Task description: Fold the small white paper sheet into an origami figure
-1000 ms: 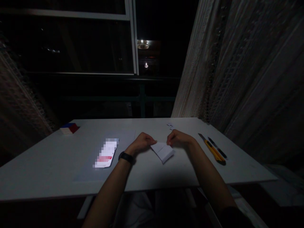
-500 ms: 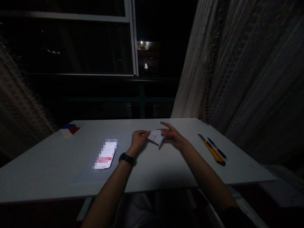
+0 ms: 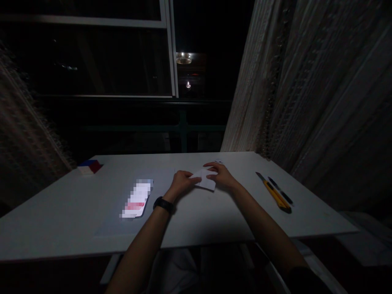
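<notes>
A small folded piece of white paper (image 3: 207,183) is held between my two hands over the middle of the table. My left hand (image 3: 183,182), with a dark band on its wrist, pinches the paper's left side, thumb on top. On the opposite side, my right hand (image 3: 223,175) grips the paper with its thumb over the face and fingers behind the far edge. The fingertips behind the paper are partly hidden. Dim light leaves the fold lines hard to make out.
On the white table (image 3: 190,228), a lit phone (image 3: 137,199) lies left of my hands, on a pale sheet. A colored cube (image 3: 89,166) sits at the far left. To the right lie a yellow utility knife (image 3: 275,196) and a pen (image 3: 280,191). Curtains (image 3: 245,81) hang behind.
The paper has turned and lies flatter, with a wider face showing. My right hand's raised fingers have come down onto it, and my left thumb has moved across its surface.
</notes>
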`<action>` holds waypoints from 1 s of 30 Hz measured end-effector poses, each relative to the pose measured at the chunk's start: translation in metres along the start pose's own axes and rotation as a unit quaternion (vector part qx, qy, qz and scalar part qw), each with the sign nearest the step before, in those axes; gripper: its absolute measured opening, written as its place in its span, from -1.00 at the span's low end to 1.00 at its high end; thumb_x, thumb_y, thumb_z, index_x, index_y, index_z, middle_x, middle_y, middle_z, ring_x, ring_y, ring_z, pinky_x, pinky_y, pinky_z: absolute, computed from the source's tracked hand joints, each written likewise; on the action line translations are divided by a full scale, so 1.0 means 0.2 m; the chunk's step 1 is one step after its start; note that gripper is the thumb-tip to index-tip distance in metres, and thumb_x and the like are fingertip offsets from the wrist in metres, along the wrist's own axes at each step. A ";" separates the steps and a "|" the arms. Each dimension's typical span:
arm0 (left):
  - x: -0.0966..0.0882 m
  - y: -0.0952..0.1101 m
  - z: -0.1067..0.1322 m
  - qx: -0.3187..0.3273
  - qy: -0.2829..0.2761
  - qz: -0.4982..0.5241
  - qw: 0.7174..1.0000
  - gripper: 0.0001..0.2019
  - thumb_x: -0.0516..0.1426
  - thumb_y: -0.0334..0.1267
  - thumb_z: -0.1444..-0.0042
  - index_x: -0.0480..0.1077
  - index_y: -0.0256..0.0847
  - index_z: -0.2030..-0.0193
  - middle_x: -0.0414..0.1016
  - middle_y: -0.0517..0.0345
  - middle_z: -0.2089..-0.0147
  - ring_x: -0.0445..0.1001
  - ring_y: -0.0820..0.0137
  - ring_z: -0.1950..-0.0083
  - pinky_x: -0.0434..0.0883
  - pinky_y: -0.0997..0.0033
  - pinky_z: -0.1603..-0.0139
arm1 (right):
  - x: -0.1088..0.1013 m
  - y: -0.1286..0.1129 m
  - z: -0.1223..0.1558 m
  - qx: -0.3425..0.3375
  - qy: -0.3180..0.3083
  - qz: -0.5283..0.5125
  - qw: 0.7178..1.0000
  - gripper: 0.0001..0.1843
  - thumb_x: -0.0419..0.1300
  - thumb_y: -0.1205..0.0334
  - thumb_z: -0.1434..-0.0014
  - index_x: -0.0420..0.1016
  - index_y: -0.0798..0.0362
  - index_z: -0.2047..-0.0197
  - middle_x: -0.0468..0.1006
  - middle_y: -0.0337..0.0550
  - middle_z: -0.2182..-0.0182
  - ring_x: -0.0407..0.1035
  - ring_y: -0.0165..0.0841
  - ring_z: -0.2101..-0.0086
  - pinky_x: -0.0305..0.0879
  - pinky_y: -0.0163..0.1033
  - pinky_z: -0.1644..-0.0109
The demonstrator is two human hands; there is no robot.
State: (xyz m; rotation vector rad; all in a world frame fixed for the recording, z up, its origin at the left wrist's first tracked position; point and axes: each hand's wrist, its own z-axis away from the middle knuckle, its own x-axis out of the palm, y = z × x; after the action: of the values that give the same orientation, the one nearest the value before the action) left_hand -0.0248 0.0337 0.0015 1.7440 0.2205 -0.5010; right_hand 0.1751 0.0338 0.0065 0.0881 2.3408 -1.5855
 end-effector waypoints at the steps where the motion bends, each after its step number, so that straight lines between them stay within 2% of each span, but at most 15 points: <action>1: 0.00 0.00 0.00 -0.002 -0.016 0.008 1.000 -0.62 0.25 -0.04 0.27 0.52 -0.37 0.43 0.46 0.11 0.52 0.34 0.43 0.49 0.15 0.50 0.52 | 0.00 0.00 0.00 -0.013 -0.008 0.009 1.000 -0.51 0.25 0.35 0.21 0.41 0.10 0.11 0.51 -0.13 0.35 0.39 -0.29 0.30 0.30 -0.22 0.27; 5: -0.01 0.01 0.01 -0.023 -0.042 0.053 0.997 -0.66 0.25 -0.11 0.27 0.51 -0.40 0.43 0.42 0.16 0.55 0.29 0.48 0.54 0.14 0.52 0.54 | -0.04 -0.02 0.00 -0.038 -0.018 0.012 0.999 -0.66 0.26 0.26 0.18 0.50 0.11 0.24 0.53 -0.09 0.26 0.39 -0.27 0.24 0.27 -0.18 0.16; 8: -0.02 0.03 0.03 -0.036 -0.065 0.062 0.995 -0.66 0.26 -0.12 0.28 0.51 -0.41 0.43 0.42 0.15 0.56 0.30 0.48 0.55 0.14 0.51 0.55 | -0.07 -0.03 0.00 -0.011 -0.022 0.005 1.000 -0.72 0.27 0.19 0.19 0.54 0.13 0.35 0.55 -0.08 0.33 0.40 -0.27 0.30 0.26 -0.18 0.19; 11: -0.03 0.06 0.05 -0.024 -0.124 0.090 0.988 -0.64 0.27 -0.14 0.26 0.52 -0.39 0.33 0.48 0.10 0.48 0.38 0.42 0.47 0.23 0.48 0.46 | -0.07 -0.02 0.00 0.005 -0.034 0.006 0.999 -0.76 0.28 0.16 0.21 0.55 0.13 0.43 0.56 -0.09 0.37 0.40 -0.27 0.32 0.25 -0.19 0.20; 14: -0.03 0.08 0.06 -0.028 -0.160 0.104 0.981 -0.67 0.28 -0.19 0.27 0.51 -0.39 0.34 0.52 0.04 0.43 0.43 0.38 0.41 0.29 0.46 0.39 | -0.08 -0.03 0.01 0.016 -0.063 0.011 0.998 -0.75 0.29 0.17 0.21 0.57 0.13 0.41 0.56 -0.09 0.41 0.39 -0.28 0.34 0.24 -0.19 0.21; 16: -0.03 0.08 0.06 -0.029 -0.166 0.112 0.979 -0.69 0.28 -0.21 0.26 0.51 -0.39 0.36 0.53 0.02 0.43 0.44 0.37 0.41 0.31 0.44 0.37 | -0.09 -0.04 0.02 0.025 -0.086 -0.011 0.996 -0.72 0.29 0.19 0.20 0.56 0.14 0.36 0.55 -0.09 0.41 0.39 -0.28 0.34 0.25 -0.18 0.21; 21: -0.03 0.05 0.04 -0.035 -0.135 0.146 0.979 -0.67 0.28 -0.20 0.26 0.49 -0.43 0.36 0.52 0.00 0.47 0.45 0.37 0.45 0.34 0.40 0.37 | -0.12 -0.09 0.04 0.050 -0.111 -0.129 0.984 -0.66 0.27 0.22 0.17 0.52 0.12 0.25 0.49 -0.03 0.22 0.39 -0.22 0.23 0.31 -0.17 0.18; 22: -0.02 0.04 0.04 -0.037 -0.119 0.158 0.979 -0.65 0.29 -0.19 0.26 0.49 -0.44 0.35 0.52 -0.01 0.46 0.45 0.36 0.45 0.35 0.40 0.37 | -0.11 -0.10 0.05 0.057 -0.102 -0.146 0.982 -0.57 0.28 0.22 0.16 0.48 0.08 0.14 0.47 -0.03 0.17 0.39 -0.23 0.22 0.33 -0.16 0.19; 24: -0.02 0.04 0.03 -0.041 -0.080 0.190 0.978 -0.62 0.30 -0.19 0.27 0.48 -0.46 0.32 0.52 -0.04 0.43 0.46 0.35 0.44 0.36 0.38 0.36 | -0.07 -0.10 0.05 0.065 -0.063 -0.174 0.981 -0.31 0.30 0.22 0.16 0.25 -0.12 -0.10 0.39 -0.07 0.06 0.40 -0.25 0.20 0.37 -0.15 0.20; 26: -0.01 0.05 0.03 -0.044 -0.044 0.227 0.972 -0.58 0.30 -0.18 0.27 0.47 -0.47 0.28 0.53 -0.07 0.40 0.47 0.33 0.42 0.37 0.38 0.35 | -0.02 -0.08 0.05 0.077 -0.065 -0.182 0.978 -0.10 0.34 0.23 0.19 0.03 -0.21 -0.20 0.36 -0.07 0.05 0.42 -0.28 0.24 0.39 -0.16 0.25; 27: -0.01 0.05 0.03 -0.046 -0.032 0.242 0.969 -0.58 0.30 -0.18 0.27 0.47 -0.47 0.28 0.53 -0.09 0.39 0.47 0.32 0.41 0.37 0.38 0.34 | 0.01 -0.06 0.04 0.082 -0.072 -0.183 0.977 -0.05 0.36 0.25 0.22 0.00 -0.21 -0.20 0.38 -0.08 0.06 0.44 -0.28 0.28 0.40 -0.17 0.28; 28: -0.01 0.06 0.03 -0.048 -0.024 0.252 0.966 -0.57 0.31 -0.18 0.27 0.46 -0.48 0.27 0.53 -0.10 0.38 0.47 0.32 0.41 0.37 0.38 0.34 | 0.04 -0.05 0.04 0.081 -0.068 -0.186 0.977 -0.05 0.37 0.26 0.25 0.02 -0.17 -0.19 0.42 -0.09 0.10 0.45 -0.29 0.32 0.41 -0.17 0.29; 30: 0.00 0.06 0.03 -0.046 -0.025 0.260 0.964 -0.57 0.32 -0.18 0.28 0.47 -0.48 0.28 0.53 -0.10 0.38 0.47 0.32 0.41 0.36 0.39 0.34 | 0.09 -0.02 0.02 0.070 -0.007 -0.191 0.979 -0.24 0.36 0.20 0.23 0.22 -0.02 -0.07 0.49 -0.13 0.26 0.45 -0.32 0.39 0.41 -0.20 0.31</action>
State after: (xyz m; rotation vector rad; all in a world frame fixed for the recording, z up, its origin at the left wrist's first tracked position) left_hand -0.0219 0.0248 0.0115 1.6155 -0.2449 -0.1459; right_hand 0.1587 0.0266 0.0031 -0.3632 2.3324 -1.9158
